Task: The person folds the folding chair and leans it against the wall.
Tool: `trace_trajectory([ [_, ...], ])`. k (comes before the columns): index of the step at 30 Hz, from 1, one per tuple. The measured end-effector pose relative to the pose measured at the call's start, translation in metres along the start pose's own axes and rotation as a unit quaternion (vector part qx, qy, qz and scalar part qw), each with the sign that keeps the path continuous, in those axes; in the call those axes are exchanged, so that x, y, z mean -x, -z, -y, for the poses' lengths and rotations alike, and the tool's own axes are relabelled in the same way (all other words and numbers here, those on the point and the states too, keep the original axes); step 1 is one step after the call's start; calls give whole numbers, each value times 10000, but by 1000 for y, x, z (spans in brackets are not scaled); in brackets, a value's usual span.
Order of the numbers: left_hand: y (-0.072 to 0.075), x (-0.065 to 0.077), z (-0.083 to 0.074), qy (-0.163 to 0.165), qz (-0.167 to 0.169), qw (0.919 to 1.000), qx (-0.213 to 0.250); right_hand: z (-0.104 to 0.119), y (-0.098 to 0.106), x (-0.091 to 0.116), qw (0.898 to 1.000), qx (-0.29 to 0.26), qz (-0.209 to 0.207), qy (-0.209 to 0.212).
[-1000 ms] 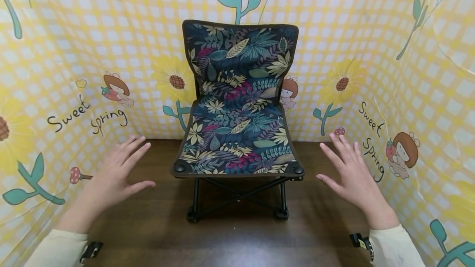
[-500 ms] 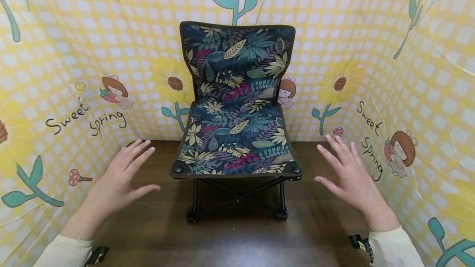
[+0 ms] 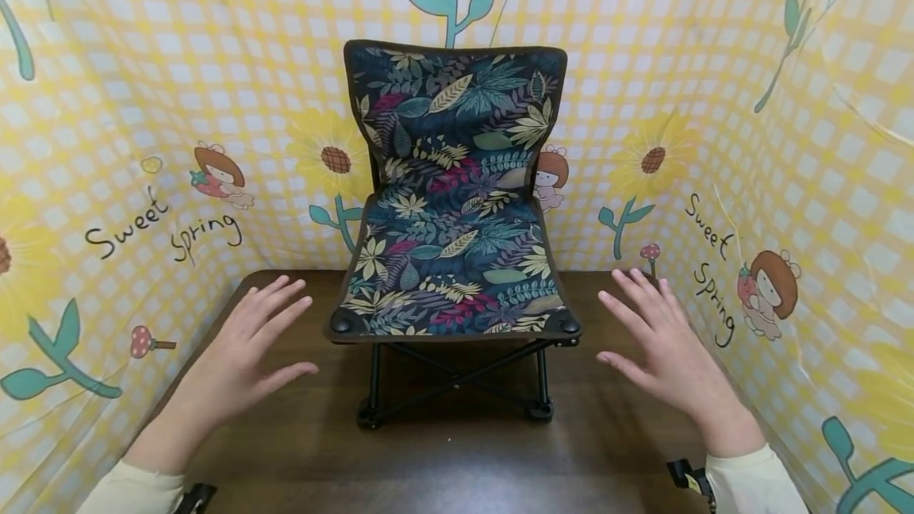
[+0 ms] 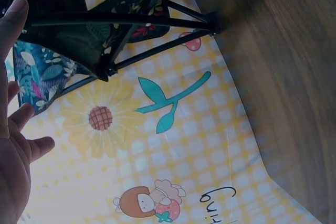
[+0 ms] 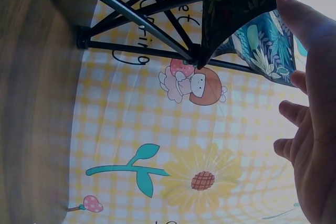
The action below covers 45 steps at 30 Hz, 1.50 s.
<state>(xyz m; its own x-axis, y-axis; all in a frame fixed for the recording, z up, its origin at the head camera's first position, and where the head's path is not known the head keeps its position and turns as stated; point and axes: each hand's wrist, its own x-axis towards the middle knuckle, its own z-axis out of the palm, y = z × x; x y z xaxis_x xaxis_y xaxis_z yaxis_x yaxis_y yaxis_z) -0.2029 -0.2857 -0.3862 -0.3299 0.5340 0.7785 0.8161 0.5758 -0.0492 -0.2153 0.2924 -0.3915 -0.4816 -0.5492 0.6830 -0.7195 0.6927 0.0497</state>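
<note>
A small folding chair (image 3: 457, 252) stands unfolded in the middle of the head view, facing me. Its dark fabric has a leaf print, and its thin black legs (image 3: 457, 381) cross under the seat. My left hand (image 3: 246, 355) hovers to the left of the seat, fingers spread and thumb toward the chair. On the other side my right hand (image 3: 664, 359) is held up the same way, apart from the seat. Both wrist views show the crossed legs and the underside of the seat beyond the fingers. Neither hand holds anything.
The chair stands on a brown wood-grain tabletop (image 3: 457, 466). Yellow-and-white checked cloth (image 3: 271, 46), printed with flowers and "Sweet Spring", rises close behind it and along both sides. A black wrist device (image 3: 689, 476) sits at the right cuff, and another (image 3: 196, 496) at the left.
My left hand has shifted right, closer to the chair. My right hand has come slightly left and lower. The chair stays in place, apart from a small shift of the view.
</note>
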Motion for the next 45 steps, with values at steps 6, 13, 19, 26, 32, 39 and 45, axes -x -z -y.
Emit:
trace_trajectory([
  [6, -1, -6, -6, -146, -100, 9998, 36, 4, -1, -2, 9996, -125, -201, 144],
  [13, -2, -14, -12, -253, -207, 9994, 79, 6, -5, -6, 9980, -341, -371, 379],
  [19, -8, -18, -17, -441, -287, 9985, 150, 12, -8, -12, 9956, -519, -448, 647],
  [26, -11, -22, -22, -536, -238, 9981, 209, 19, -8, -16, 9936, -674, -490, 762],
  [32, -13, -25, -23, -630, -233, 9975, 206, 22, -10, -19, 9917, -822, -475, 863],
  [39, -17, -27, -25, -696, -171, 9971, 254, 24, -13, -23, 9889, -942, -474, 1044],
  [45, -19, -29, -24, -746, -169, 9968, 242, 26, -15, -24, 9881, -945, -508, 1107],
])
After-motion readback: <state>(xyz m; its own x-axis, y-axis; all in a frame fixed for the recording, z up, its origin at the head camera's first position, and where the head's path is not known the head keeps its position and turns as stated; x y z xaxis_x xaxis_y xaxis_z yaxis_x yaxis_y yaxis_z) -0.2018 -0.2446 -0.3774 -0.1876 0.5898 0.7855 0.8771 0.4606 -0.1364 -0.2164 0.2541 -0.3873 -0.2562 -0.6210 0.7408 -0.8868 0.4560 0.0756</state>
